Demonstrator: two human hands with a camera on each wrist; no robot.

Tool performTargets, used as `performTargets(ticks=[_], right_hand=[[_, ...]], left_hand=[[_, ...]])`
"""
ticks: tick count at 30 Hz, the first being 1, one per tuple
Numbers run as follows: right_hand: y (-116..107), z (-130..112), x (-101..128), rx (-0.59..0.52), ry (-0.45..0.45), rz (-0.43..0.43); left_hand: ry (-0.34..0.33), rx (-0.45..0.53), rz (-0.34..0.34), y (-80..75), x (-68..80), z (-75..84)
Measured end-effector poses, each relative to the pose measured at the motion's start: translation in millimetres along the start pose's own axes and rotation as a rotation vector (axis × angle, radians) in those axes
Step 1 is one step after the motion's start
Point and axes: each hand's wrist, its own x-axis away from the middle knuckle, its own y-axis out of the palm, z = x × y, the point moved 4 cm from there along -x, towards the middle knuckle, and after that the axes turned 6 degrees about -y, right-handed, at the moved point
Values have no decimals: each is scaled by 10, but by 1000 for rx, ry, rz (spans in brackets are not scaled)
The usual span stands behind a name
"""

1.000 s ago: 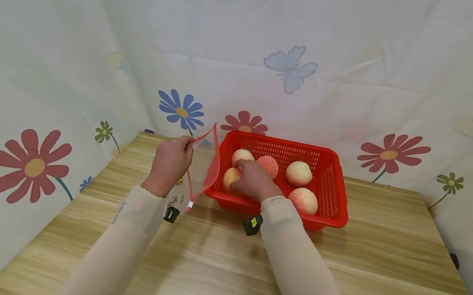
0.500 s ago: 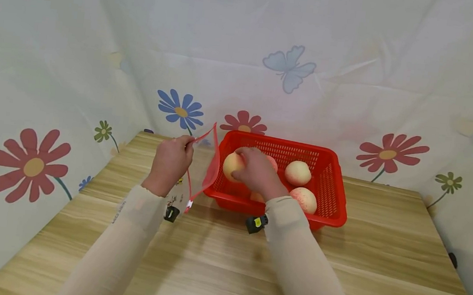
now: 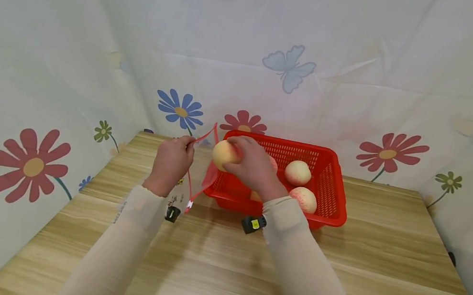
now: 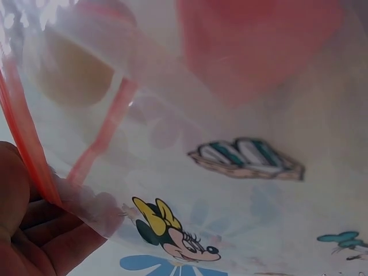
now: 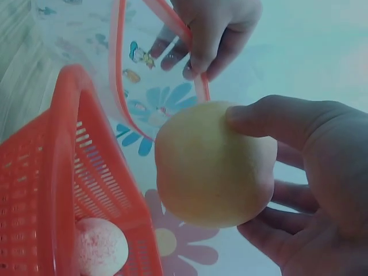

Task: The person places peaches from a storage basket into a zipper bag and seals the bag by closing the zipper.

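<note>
My right hand [image 3: 256, 166] has its grip curled round a peach [image 3: 223, 155], lifted above the red basket's [image 3: 336, 187] left rim. My left hand [image 3: 171, 162] pinches the clear bag [image 3: 206, 163] just beside it.

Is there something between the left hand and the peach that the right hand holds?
Only the clear red-edged bag, which the left hand pinches by its top. The head view shows it hanging just left of the peach in the right hand.

I count five peaches: one [image 3: 223, 154] in my right hand [image 3: 252, 166], four in the basket [image 3: 335, 196]. There is one bag [image 3: 204, 163] in my left hand [image 3: 171, 162].
</note>
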Motion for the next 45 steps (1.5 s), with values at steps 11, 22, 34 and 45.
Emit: performTargets(ticks=[11, 22, 34, 45], right_hand=[[155, -147, -30, -10, -118, 23], [315, -268, -78, 74, -217, -50], [450, -291, -132, 151, -232, -62], [364, -164, -92, 137, -162, -39]], left_hand=[[13, -23, 3, -14, -2, 29], [19, -13, 13, -31, 10, 51], [30, -48, 6, -82, 11, 118], [10, -46, -11, -97, -35, 72]])
